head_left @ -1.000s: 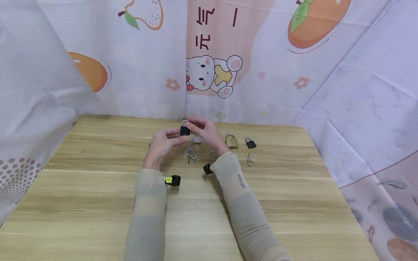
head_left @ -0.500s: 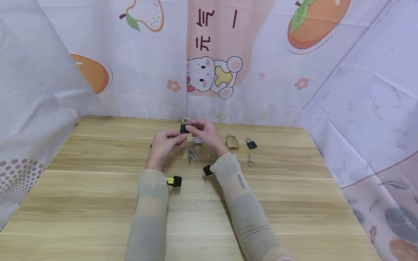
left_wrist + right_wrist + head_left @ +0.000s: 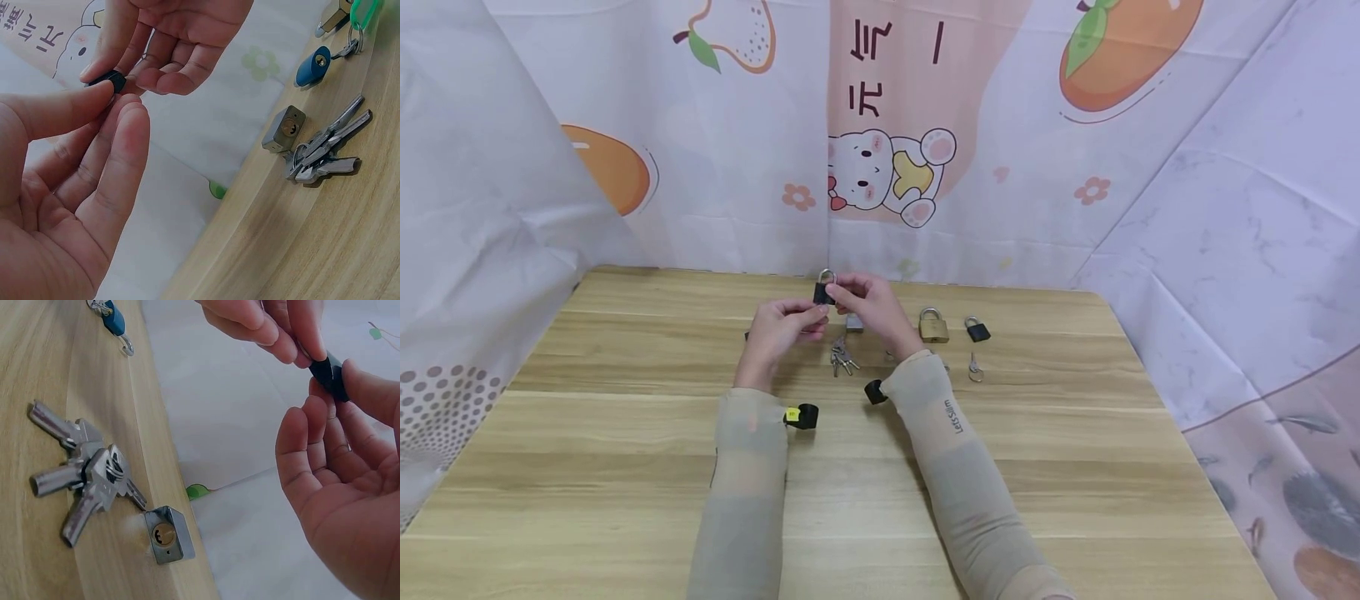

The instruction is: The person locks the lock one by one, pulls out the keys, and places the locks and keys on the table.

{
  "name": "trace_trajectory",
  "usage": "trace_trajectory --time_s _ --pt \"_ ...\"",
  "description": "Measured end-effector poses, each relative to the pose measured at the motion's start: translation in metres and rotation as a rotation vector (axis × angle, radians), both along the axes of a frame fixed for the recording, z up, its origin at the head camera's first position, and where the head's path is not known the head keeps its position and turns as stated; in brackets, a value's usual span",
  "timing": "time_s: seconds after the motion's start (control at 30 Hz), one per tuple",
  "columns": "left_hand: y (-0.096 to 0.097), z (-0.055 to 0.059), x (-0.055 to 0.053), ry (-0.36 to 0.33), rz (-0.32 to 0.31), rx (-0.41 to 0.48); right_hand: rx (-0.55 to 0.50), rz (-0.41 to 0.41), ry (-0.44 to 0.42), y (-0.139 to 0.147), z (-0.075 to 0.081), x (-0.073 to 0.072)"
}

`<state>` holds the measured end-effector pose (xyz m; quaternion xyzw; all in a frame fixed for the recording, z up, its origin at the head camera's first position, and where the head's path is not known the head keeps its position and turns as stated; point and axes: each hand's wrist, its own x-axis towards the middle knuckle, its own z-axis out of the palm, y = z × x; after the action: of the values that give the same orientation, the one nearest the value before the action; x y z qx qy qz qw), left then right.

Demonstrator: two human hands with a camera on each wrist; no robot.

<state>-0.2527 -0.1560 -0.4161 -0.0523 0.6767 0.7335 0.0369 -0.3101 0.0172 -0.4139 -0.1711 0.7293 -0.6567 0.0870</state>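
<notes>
A small black padlock (image 3: 820,293) is held up above the back of the table, its silver shackle on top. My right hand (image 3: 877,310) pinches the padlock's body between thumb and fingers from the right. At the padlock's underside, my left hand (image 3: 778,332) pinches what looks like a small key, mostly hidden by the fingertips. In the left wrist view, the left thumb lies close against the dark padlock body (image 3: 115,79). The right wrist view shows the padlock (image 3: 330,376) between both hands' fingertips.
Behind the hands lie a grey padlock (image 3: 853,323) and a bunch of keys (image 3: 842,357). A blue padlock (image 3: 314,66) is beyond them. Further right are a brass padlock (image 3: 933,327), another black padlock (image 3: 977,330) and a key on a ring (image 3: 975,368). A printed curtain (image 3: 737,200) hangs behind the table.
Both hands have raised the black padlock slightly, and the left hand has shifted a little to the right. Over the last half second they have barely moved.
</notes>
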Motion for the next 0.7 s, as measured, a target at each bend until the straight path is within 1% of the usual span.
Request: trace_trajectory --time_s 0.17,0.23,0.33,0.43,0.5,0.57,0.7 --pt "0.0008 -0.0004 0.0004 -0.01 -0.017 -0.042 -0.121 -0.096 -0.061 0.0049 0.003 -0.0019" --pt "0.0001 -0.001 0.0004 -0.014 -0.019 -0.058 -0.156 -0.122 -0.069 0.0076 0.0038 -0.0029" --pt "-0.0019 -0.0016 0.0004 -0.025 -0.034 -0.076 -0.168 -0.124 -0.064 0.0093 0.0051 -0.0036" --pt "-0.0042 -0.0025 0.0006 -0.051 -0.059 -0.118 -0.164 -0.117 -0.058 0.009 0.0057 -0.0033" --pt "-0.0055 -0.0035 0.0009 -0.072 -0.076 -0.17 -0.164 -0.115 -0.055 0.0081 0.0055 -0.003" --pt "-0.007 -0.0051 0.0018 -0.105 -0.093 -0.251 -0.167 -0.116 -0.055 0.0072 0.0047 -0.0029" --pt "-0.008 -0.0094 0.004 -0.176 -0.154 -0.404 -0.17 -0.119 -0.061 0.0061 0.003 -0.0032"
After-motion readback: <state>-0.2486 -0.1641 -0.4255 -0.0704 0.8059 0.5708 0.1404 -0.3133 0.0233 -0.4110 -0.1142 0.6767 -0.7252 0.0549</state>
